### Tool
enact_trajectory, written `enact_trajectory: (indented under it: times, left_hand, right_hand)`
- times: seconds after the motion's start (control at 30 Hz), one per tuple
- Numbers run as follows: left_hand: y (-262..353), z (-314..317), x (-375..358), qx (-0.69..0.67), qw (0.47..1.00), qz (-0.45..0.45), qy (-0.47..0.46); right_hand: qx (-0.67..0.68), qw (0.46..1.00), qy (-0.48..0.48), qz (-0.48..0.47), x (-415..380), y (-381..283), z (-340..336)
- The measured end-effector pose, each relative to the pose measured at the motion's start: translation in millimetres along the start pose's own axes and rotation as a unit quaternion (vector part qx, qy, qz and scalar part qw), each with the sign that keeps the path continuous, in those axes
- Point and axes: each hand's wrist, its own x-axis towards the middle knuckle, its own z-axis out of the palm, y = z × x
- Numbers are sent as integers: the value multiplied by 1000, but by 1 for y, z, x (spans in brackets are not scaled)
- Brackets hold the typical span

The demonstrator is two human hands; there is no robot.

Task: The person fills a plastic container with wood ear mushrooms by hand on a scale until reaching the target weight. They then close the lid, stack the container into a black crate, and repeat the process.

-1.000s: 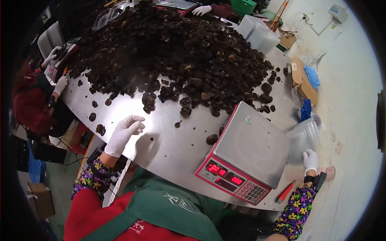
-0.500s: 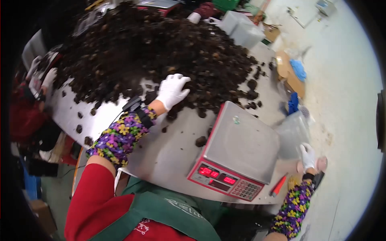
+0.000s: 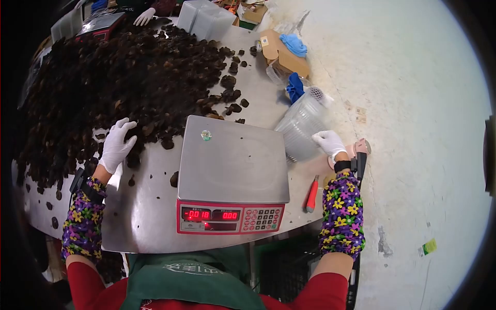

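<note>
My left hand [image 3: 118, 144], in a white glove, rests with fingers apart at the near edge of a big heap of dark brown, wrinkled pieces [image 3: 124, 88] that look like dried fungus. No piece shows in its grasp. On the right, my gloved right hand [image 3: 330, 143] has its fingers pinched at the rim of a clear plastic container [image 3: 302, 126] in a nested stack lying on its side. Between my hands stands a red-framed digital scale [image 3: 232, 160] with a bare metal plate. Its display [image 3: 211, 214] reads -0.018 and 0.00.
An orange-red cutter [image 3: 311, 194] lies right of the scale. Behind the stack are a blue cloth [image 3: 295, 88] and a cardboard box [image 3: 283, 54]. At the far side are more clear containers [image 3: 206, 19], another scale [image 3: 101, 25] and another person's gloved hand [image 3: 144, 16].
My view has swung to the right and levelled. My left hand stays by the heap's near edge with fingers spread, and my right hand remains at the container stack.
</note>
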Motion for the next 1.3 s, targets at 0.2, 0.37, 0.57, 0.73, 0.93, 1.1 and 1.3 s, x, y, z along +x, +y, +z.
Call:
enact_trajectory:
  times: [0.2, 0.37, 0.57, 0.73, 0.93, 1.1, 1.3]
  left_hand:
    - [0, 2, 0, 0, 1000, 0, -10]
    - [0, 7, 2, 0, 1000, 0, -11]
    - [-2, 8, 2, 4, 1000, 9, -10]
    - [-5, 1, 1, 5, 1000, -3, -15]
    - [-2, 5, 2, -1, 1000, -3, -21]
    - [-1, 4, 2, -13, 1000, -11, -26]
    - [2, 8, 4, -9, 1000, -13, -27]
  right_hand:
    - [-247, 966, 71, 2, -11, -22, 10]
    - [79, 992, -93, 25, 11, 19, -3]
    - [52, 984, -169, 28, 19, 18, -14]
    - [-37, 990, -115, -68, 6, 11, 4]
    - [-230, 971, -56, 3, 6, -22, 14]
    - [-213, 975, -49, 38, -2, -34, 0]
    - [-11, 996, -88, 2, -4, -12, -12]
